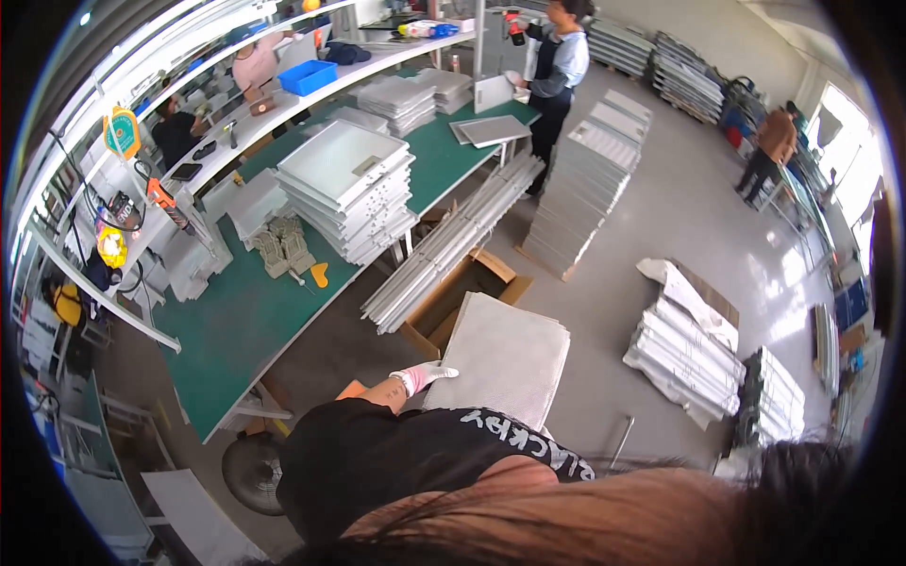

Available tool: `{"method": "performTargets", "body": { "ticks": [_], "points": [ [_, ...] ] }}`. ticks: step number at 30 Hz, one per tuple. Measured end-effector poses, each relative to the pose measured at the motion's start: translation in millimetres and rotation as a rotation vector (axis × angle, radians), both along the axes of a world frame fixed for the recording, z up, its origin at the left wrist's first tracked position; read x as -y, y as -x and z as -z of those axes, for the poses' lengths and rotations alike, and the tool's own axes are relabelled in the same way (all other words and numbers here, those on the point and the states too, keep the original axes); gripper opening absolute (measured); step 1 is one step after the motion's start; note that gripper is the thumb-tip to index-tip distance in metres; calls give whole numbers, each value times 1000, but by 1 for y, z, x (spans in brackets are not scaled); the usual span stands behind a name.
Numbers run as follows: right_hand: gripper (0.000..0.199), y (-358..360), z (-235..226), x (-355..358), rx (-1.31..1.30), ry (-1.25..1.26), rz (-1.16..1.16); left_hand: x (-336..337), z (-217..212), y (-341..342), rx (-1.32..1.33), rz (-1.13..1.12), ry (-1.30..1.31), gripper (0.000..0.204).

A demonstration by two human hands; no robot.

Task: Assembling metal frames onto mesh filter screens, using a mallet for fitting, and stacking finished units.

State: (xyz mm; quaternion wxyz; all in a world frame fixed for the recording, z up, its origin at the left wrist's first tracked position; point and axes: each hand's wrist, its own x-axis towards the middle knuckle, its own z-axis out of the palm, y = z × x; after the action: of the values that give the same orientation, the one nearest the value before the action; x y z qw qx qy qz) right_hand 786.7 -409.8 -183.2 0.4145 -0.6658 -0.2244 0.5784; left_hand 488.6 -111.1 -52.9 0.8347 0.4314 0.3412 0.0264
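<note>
In front of my body is a stack of thin, pale grey rectangular panels (510,354). Slightly offset edges show at its far right corner. My left hand (427,376), in a white glove with a pink cuff, grips the left edge of these panels, the thumb side uppermost; the fingers underneath are hidden. My right hand is out of sight, and my black-sleeved shoulder covers the near end of the panels. Just beyond them sits an open cardboard box (512,283), with long white metal profiles (453,247) lying across its left side.
A green-topped workbench (241,316) on the left carries a tall stack of white trays (344,189) and a yellow tool (320,274). A high panel stack (585,179) stands on the floor ahead, near a standing co-worker (559,80). Wrapped profiles (684,349) lie right; a fan (255,474) stands lower left.
</note>
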Motion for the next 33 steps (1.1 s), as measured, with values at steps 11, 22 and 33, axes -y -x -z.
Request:
{"method": "performTargets", "body": {
  "ticks": [11,22,33],
  "points": [
    [49,-125,-168,-299,-137,-172,-109,-191,-22,-84,78,-264,-84,62],
    [62,-226,-150,-679,-305,-143,-526,-379,-1,-135,99,-891,0,58],
    [71,-257,-105,-1030,-140,-83,-954,-589,12,-202,-13,-1309,75,44]
  ]
}}
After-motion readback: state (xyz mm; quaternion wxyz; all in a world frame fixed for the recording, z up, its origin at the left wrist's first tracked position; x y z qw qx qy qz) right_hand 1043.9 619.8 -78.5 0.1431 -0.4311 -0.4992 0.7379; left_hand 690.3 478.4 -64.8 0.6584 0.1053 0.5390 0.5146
